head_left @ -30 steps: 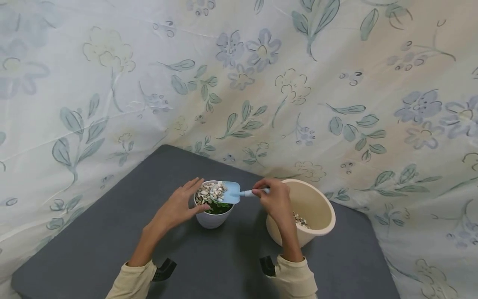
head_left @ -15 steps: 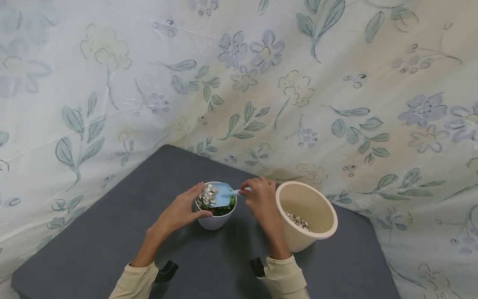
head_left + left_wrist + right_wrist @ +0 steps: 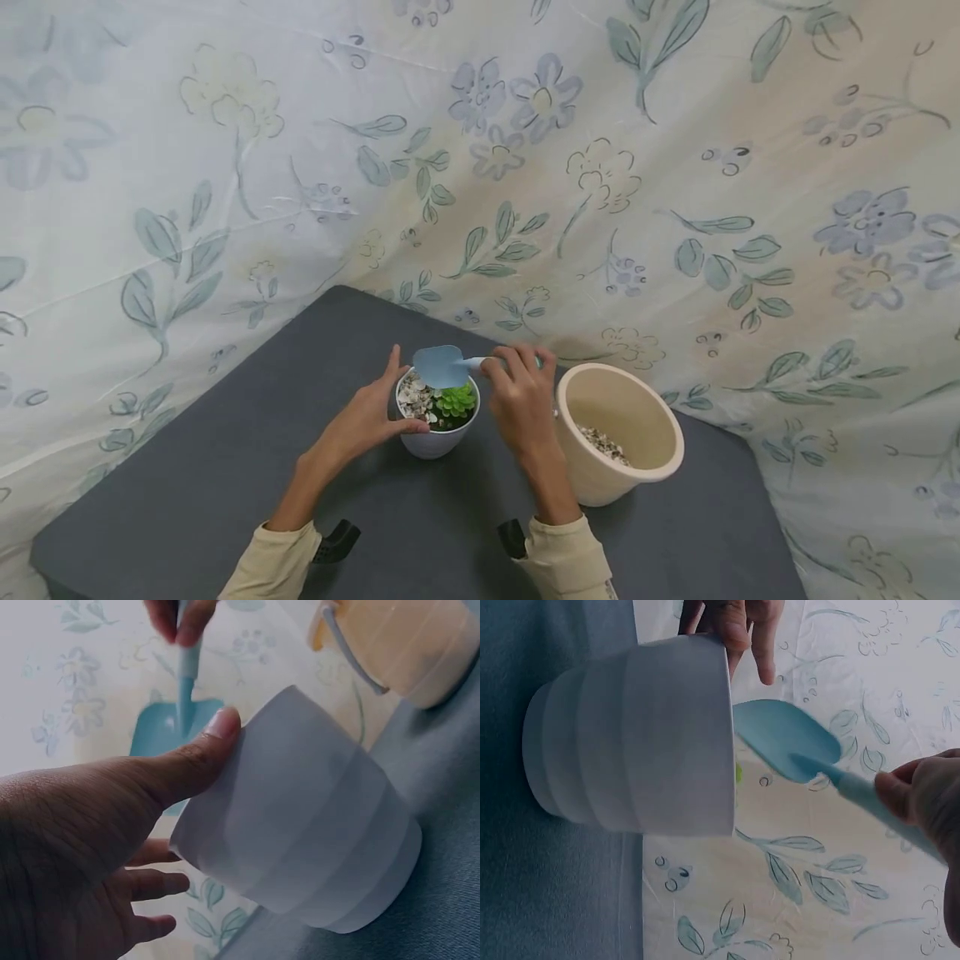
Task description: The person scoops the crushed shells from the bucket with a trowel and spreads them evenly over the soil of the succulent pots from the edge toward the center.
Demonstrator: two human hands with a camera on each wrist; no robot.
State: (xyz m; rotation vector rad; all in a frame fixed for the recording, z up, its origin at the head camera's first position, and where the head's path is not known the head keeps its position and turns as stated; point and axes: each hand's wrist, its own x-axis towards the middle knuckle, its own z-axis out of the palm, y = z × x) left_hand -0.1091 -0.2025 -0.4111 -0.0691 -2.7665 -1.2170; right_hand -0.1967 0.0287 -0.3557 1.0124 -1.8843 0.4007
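Note:
My right hand grips the pale handle of a light blue trowel. The blade tilts over the far rim of a white plant pot, and no pebbles show on its visible face. Inside the pot, pale pebbles lie at the left, beside a green succulent and dark soil. My left hand spreads around the pot's left side, fingers mostly straight. Its thumb touches the rim in the left wrist view. The right wrist view shows the trowel blade just above the pot's opening.
A cream bucket stands right of my right hand, with more pebbles at its bottom. The grey table meets a floral cloth behind and along its sides.
The trowel moved left over the pot, tipped its pebbles onto the left side, then rose toward the far rim. The succulent shows more fully. My left hand stays by the pot.

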